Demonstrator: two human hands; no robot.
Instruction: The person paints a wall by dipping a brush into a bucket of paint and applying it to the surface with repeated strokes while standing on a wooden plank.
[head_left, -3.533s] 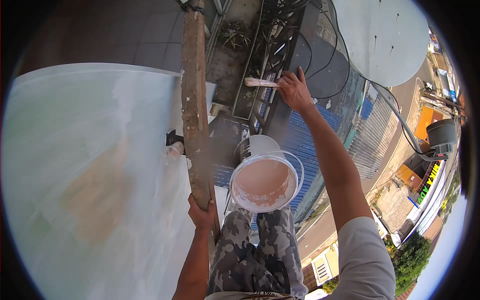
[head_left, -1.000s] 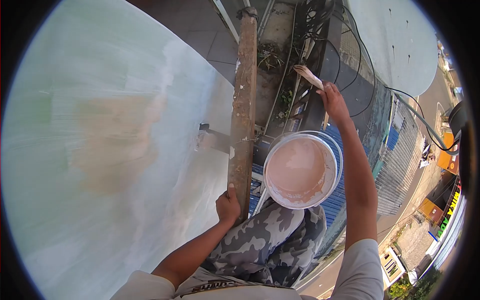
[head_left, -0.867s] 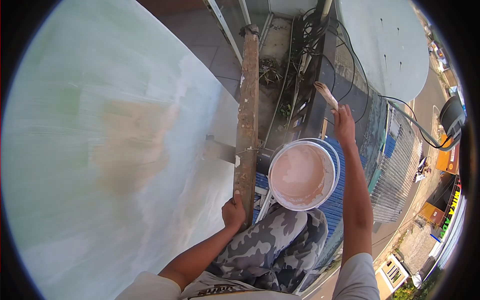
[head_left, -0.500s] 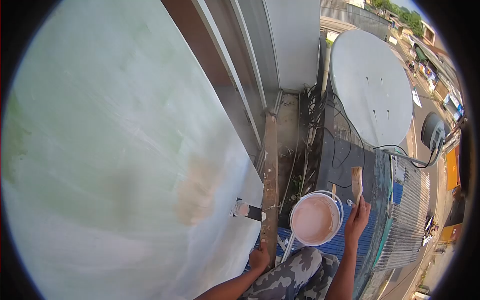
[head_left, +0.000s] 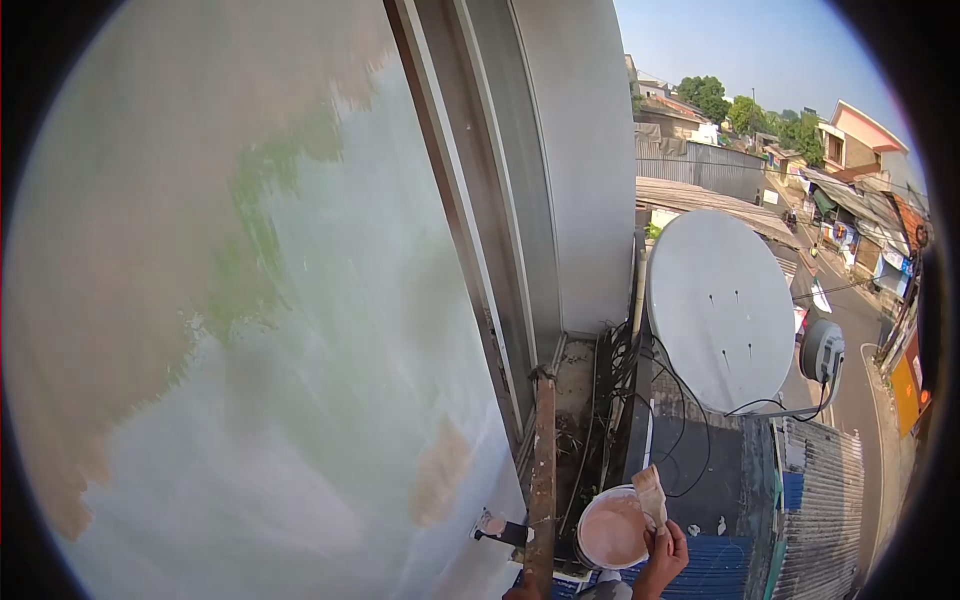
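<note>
My right hand (head_left: pixel 664 562) grips the handle of a wide paintbrush (head_left: pixel 649 492), its bristles pointing up and coated pinkish. Just left of the brush, a white bucket (head_left: pixel 612 530) holds pale pink paint. At the bottom edge, my left hand (head_left: pixel 524 588) is closed on the lower end of a rusty, paint-spotted beam (head_left: pixel 543 470). To the left stands a large wall (head_left: pixel 330 400), pale green and white, with broad pinkish-brown paint over its upper left and a small patch low on the right.
A grey satellite dish (head_left: pixel 718 310) with a receiver (head_left: pixel 821 350) and loose black cables stands at the right. Corrugated roofing (head_left: pixel 820 510) lies below it. A black bracket (head_left: pixel 505 530) joins wall and beam. Beyond are a street and houses.
The view has tilted up, showing more wall and sky. My right hand has brought the brush left, beside the bucket's rim. My left hand still holds the beam.
</note>
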